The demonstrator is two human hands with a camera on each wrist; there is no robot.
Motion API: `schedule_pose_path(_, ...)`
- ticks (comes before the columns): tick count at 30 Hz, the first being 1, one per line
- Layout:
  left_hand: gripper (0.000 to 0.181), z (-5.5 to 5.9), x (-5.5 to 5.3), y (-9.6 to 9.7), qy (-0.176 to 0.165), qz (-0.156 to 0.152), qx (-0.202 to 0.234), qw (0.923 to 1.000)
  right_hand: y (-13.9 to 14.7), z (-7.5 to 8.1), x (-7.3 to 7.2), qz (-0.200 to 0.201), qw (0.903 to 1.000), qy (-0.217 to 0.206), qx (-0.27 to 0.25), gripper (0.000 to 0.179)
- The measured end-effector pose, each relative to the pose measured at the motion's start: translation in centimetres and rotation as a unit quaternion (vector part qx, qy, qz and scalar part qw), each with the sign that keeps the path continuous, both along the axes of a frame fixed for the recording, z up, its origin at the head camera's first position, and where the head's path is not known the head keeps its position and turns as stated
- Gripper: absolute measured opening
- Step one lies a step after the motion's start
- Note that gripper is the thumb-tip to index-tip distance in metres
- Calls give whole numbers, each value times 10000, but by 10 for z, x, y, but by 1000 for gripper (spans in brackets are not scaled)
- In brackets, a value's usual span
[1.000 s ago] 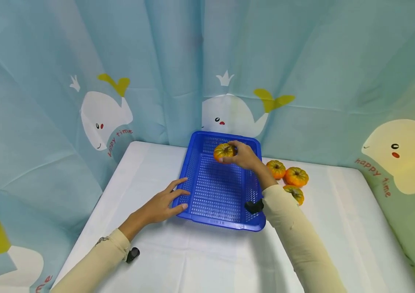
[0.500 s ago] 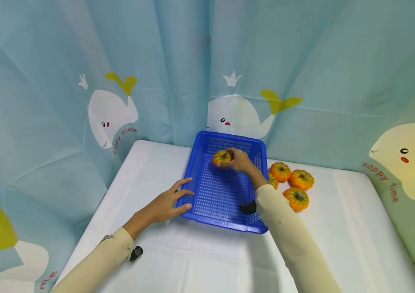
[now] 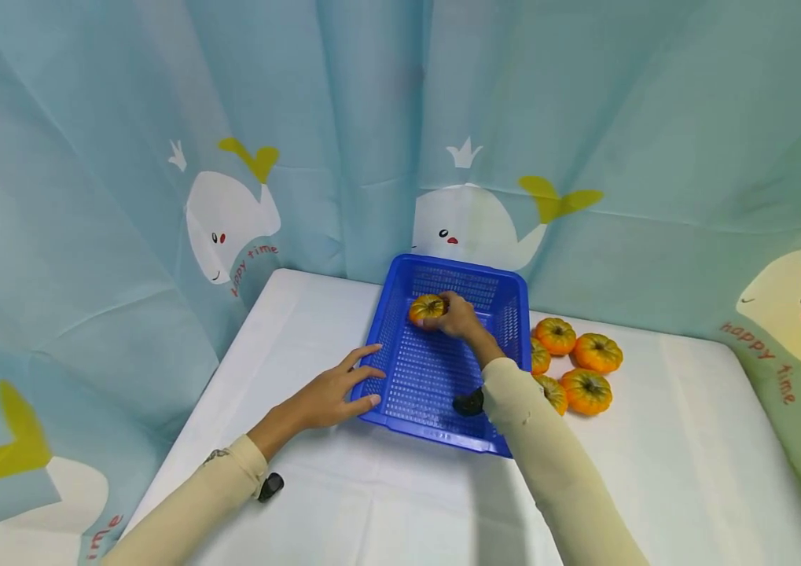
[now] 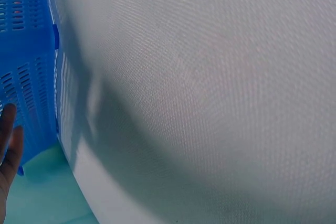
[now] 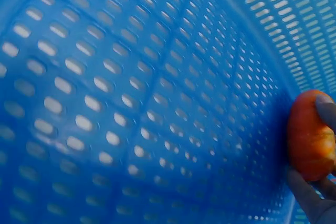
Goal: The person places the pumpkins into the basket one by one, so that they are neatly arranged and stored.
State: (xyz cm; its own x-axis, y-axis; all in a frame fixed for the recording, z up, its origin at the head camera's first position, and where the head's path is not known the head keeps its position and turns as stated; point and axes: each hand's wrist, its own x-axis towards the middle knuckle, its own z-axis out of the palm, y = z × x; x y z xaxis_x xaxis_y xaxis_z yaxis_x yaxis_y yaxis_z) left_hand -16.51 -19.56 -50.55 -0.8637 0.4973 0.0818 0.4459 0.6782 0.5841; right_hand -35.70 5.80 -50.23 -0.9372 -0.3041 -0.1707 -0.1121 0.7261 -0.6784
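Note:
Inside the blue plastic basket (image 3: 428, 377), toward its far left corner, my right hand (image 3: 460, 318) grips a small orange and green pumpkin (image 3: 426, 311). The right wrist view has this pumpkin (image 5: 308, 137) between thumb and fingers, low by the basket floor (image 5: 131, 93); whether it touches the floor is unclear. My left hand (image 3: 325, 397) rests at the basket's near left rim, fingers spread and only slightly bent. In the left wrist view, left fingers (image 4: 13, 150) lie against the basket's slotted side (image 4: 31, 93).
Several similar pumpkins (image 3: 587, 391) sit on the white-covered table (image 3: 662, 464), just right of the basket, one partly hidden behind its wall. A blue curtain (image 3: 343, 102) with printed whales hangs behind the table and along its sides.
My right hand has lowered the pumpkin into the basket and shifted it slightly left within it. The left hand keeps its place at the rim. The head view has turned a little left.

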Motion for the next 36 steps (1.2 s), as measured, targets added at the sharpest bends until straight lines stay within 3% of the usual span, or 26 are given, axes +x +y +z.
schedule_pose_path(16, 49, -1, -1, 1, -19, 4, -6, 10000, -5, -6, -1, -103, 9990, -68, -430, 79)
schedule_pose_path(24, 49, -2, -2, 1, 29, -13, 18, 10000, -7, -9, -2, -392, 9974, -160, -583, 78)
schedule_pose_path(36, 49, -2, -2, 1, 1, 20, -13, 10000, -7, -11, -2, -306, 9990, -58, -330, 83)
